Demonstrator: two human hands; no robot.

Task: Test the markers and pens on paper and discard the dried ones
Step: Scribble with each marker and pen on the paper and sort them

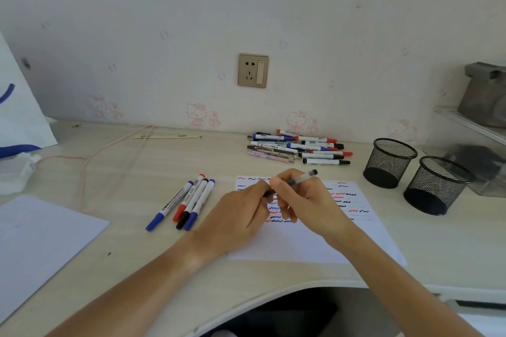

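While both hands meet above the test paper, the right hand grips a clear-barrelled pen in curled fingers, its dark end cap pointing up and away toward the far right of the sheet. The left hand pinches the pen's lower, dark end between thumb and fingertips; whether that dark piece is a cap or the tip itself cannot be told. The pen hangs over the upper middle of the paper, whose top half is covered with short red, blue and black squiggles.

Just left of the paper lie 4 capped markers side by side, slanted, 2 with blue caps, 1 red and 1 black. Beyond the paper's far edge, against the wall, sits a loose pile of pens and markers with red, blue and black caps. To the right of the paper stand 2 black mesh pen cups, upright, near each other.

Far left of the paper lies a second white sheet at the desk edge. A wall socket is mounted above the pile, well behind the paper. A pale pink cord trails across the desk beyond the 4 markers.
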